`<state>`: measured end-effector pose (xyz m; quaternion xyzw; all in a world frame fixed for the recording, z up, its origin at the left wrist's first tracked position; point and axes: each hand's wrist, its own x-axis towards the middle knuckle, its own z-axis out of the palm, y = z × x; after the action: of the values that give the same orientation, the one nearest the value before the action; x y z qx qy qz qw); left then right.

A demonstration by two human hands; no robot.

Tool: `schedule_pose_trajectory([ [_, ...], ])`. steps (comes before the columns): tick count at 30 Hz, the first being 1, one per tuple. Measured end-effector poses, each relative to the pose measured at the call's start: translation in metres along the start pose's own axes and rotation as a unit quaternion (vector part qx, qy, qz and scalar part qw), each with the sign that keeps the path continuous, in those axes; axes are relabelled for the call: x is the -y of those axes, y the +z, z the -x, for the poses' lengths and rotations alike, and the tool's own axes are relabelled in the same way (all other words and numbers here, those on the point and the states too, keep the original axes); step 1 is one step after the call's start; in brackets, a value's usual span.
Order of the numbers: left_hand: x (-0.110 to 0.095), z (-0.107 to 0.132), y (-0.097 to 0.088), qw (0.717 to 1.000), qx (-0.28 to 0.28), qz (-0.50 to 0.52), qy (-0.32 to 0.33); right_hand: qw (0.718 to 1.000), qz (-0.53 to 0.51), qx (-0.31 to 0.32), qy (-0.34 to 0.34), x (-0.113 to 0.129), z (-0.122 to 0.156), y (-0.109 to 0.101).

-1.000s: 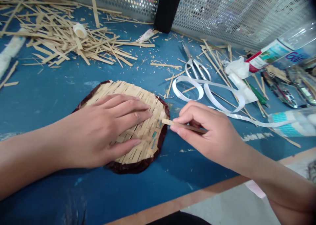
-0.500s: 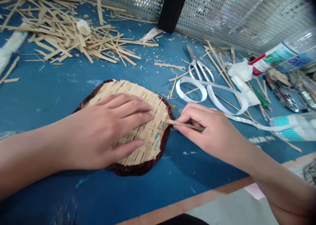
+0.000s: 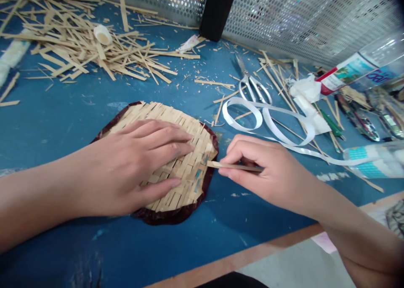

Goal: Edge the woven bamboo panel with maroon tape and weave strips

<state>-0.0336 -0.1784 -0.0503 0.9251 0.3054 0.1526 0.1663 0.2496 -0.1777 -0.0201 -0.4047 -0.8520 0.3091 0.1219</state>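
Observation:
A round woven mat of pale bamboo strips [image 3: 192, 153] with a dark brown rim lies on the blue table [image 3: 63, 115]. My left hand [image 3: 132, 166] rests flat on it, fingers stretched out and pointing right. My right hand [image 3: 261, 172] is closed in a pinch on a thin bamboo strip [image 3: 221, 164]. The strip's tip touches the mat's right edge, beside a gap where blue shows through the weave.
A heap of loose bamboo strips [image 3: 94, 48] lies at the back left. Scissors [image 3: 252, 84], a curled white ribbon [image 3: 271, 121], a bottle [image 3: 356, 69] and a white tube [image 3: 375, 159] crowd the right. A perforated metal wall [image 3: 299, 18] runs along the back. The table's wooden edge [image 3: 252, 256] is close.
My right hand has slid the strip a little left, so its tip now lies on the mat's edge. My left hand has stayed pressed on the mat.

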Motion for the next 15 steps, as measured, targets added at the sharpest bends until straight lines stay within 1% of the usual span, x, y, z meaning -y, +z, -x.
schedule_pose_trajectory([
  [5,0.000,0.000,0.002,1.000,0.004,-0.009,0.001,1.000,0.024,-0.014,-0.010,0.003,0.001,0.016],
  [10,0.002,-0.001,0.003,1.000,0.002,-0.021,0.013,0.998,0.039,-0.039,0.000,0.009,0.002,0.022],
  [12,0.002,-0.001,0.003,0.999,0.005,-0.046,0.027,0.997,0.056,-0.047,0.001,0.011,0.004,0.023],
  [15,0.000,0.000,0.002,0.995,-0.008,-0.071,0.064,0.991,0.111,-0.070,-0.004,0.013,0.006,0.024],
])
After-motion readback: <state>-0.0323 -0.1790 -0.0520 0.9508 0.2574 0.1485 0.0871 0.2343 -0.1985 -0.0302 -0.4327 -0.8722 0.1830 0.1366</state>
